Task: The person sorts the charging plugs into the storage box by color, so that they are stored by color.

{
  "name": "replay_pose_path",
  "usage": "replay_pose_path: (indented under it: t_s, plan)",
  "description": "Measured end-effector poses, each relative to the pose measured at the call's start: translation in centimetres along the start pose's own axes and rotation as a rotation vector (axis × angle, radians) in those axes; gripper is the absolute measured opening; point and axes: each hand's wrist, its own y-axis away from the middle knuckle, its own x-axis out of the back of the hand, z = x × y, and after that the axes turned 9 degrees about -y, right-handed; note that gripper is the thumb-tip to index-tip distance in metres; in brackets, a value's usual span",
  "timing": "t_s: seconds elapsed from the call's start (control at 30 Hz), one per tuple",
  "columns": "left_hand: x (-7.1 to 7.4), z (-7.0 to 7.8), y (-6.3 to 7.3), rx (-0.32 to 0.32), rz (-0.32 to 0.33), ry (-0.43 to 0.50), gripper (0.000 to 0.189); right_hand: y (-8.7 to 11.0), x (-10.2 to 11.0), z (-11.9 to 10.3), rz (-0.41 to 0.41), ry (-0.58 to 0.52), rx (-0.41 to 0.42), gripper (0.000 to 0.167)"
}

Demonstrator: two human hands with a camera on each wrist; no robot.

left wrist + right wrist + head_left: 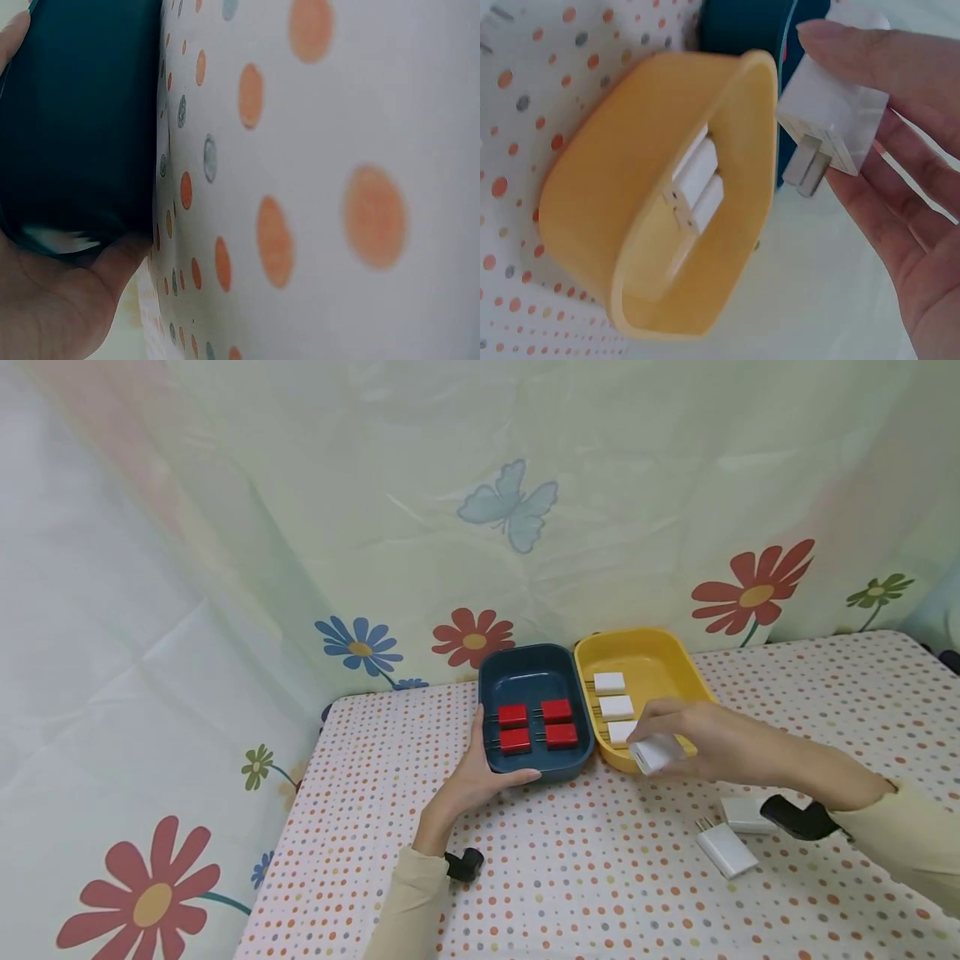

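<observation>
My left hand (476, 770) rests against the near left corner of a dark blue bin (534, 667), thumb along its front wall and fingers along its left side. Several red plug chargers (557, 711) lie inside that bin, prongs to the left. My right hand (708, 739) pinches a white plug charger (832, 105) between thumb and fingers above the near edge of a yellow bin (671, 672). In the right wrist view its metal prongs (807, 166) stick out clear of the hand. Three white chargers (616, 707) lie in a column along the yellow bin's left side.
Two more white chargers, one with prongs showing (727, 850) and one behind it (744, 815), lie on the dotted tablecloth (570, 877) under my right forearm. The bins stand side by side near a flowered backdrop (375, 527). Another curtain hangs at the left.
</observation>
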Motion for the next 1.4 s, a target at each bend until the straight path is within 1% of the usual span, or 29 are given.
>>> replay_pose_path:
  t_s: [0.07, 0.17, 0.27, 0.47, 0.6, 0.8, 1.07, 1.27, 1.4]
  plan:
    - [0.0, 0.0, -0.1, -0.006, 0.0, 0.005, 0.131, -0.6, 0.3, 0.8, 0.042, 0.006, -0.002, 0.041]
    - [0.0, 0.0, -0.1, 0.001, -0.002, 0.002, 0.131, -1.3, 0.6, 2.2, 0.091, 0.024, -0.004, 0.041]
    - [-0.1, 0.2, -0.1, 0.011, -0.005, -0.002, 0.131, -1.9, 0.6, 3.7, 0.115, 0.023, -0.052, 0.04]
    - [-0.2, 0.2, -0.2, 0.008, -0.017, 0.014, 0.132, -2.4, 0.0, 6.0, 0.098, -0.008, -0.15, 0.037]
    - [-0.2, 0.2, -0.2, 0.007, -0.017, 0.015, 0.131, -2.7, -0.7, 7.2, 0.06, -0.019, -0.192, 0.033]
    - [0.0, 0.1, -0.2, 0.005, -0.014, 0.018, 0.131, -3.1, -1.8, 7.9, 0.005, 0.007, -0.22, 0.028]
    - [0.1, 0.2, -0.3, -0.003, -0.013, 0.017, 0.13, -3.0, -2.4, 8.7, -0.004, -0.003, -0.251, 0.023]
    - [0.1, 0.0, -0.2, -0.012, -0.013, 0.02, 0.131, -2.9, -3.0, 9.0, -0.02, -0.016, -0.274, 0.028]
    - [0.1, -0.2, -0.1, -0.026, -0.012, 0.037, 0.131, -3.0, -3.1, 9.0, -0.023, 0.001, -0.287, 0.031]
